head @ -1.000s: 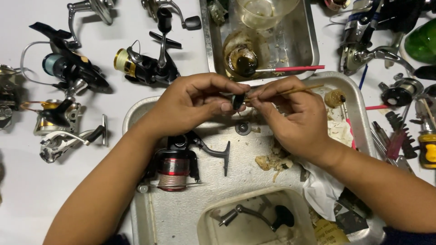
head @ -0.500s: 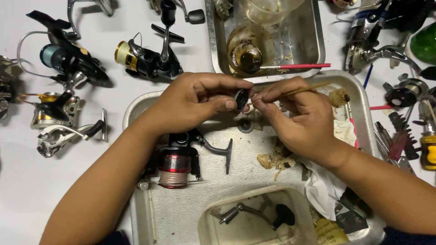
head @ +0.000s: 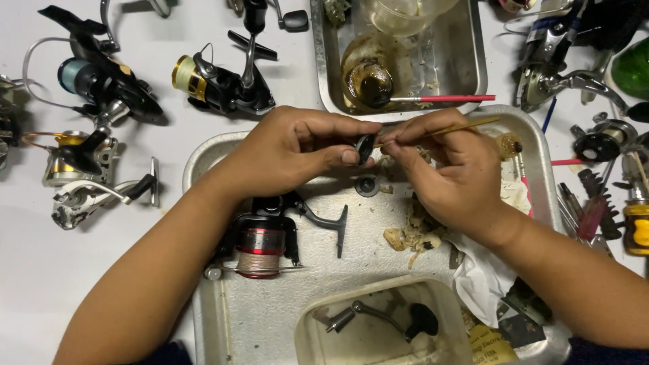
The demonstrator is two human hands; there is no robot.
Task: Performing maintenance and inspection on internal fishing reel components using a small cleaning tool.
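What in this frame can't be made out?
- Small black part, head view: mostly covered by the left hand and right hand.
- Thin stick's tip: hidden behind the right hand's fingers.
- Green object: cut off by the right edge.

Small black disc-shaped reel part (head: 366, 148): dark, rounded, flat-sided; standing on edge, being pinched between the thumb and fingertips of the left hand (head: 297, 159); hovering above the far end of the dented metal work tray (head: 223, 318), not touching it. Finer detail too small to tell.

Thin wooden-handled brush (head: 466, 126): slender yellowish-brown stick, lying almost level and tilting slightly up to the right; being gripped by the fingers of the right hand (head: 449, 172), its handle end sticking out past the knuckles, its working tip meeting the black part and sitting partly hidden behind the fingertips.
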